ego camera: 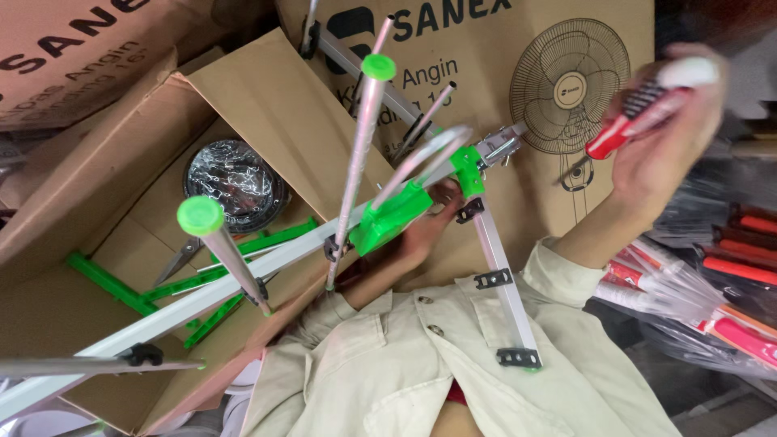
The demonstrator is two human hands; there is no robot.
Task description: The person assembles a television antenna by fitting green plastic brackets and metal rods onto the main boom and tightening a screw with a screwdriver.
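A folding rack of white square bars (502, 267) and silver rods with green end caps (377, 66) stands across my lap. My left hand (421, 235) is under its middle, gripping the bar by the green plastic joint (388, 217); the joint hides most of the fingers. My right hand (668, 146) is raised at the upper right, apart from the rack. It is shut on a screwdriver (639, 109) with a red and black handle and a white end. A second green clip (467, 168) sits on the bar near a metal hinge (502, 148).
An open cardboard box (267, 97) at left holds green plastic strips (105, 283), a round plastic-wrapped part (235, 182) and metal pliers (176, 260). A printed carton with a fan picture (566, 81) stands behind. Bagged red-handled items (728, 267) lie at right.
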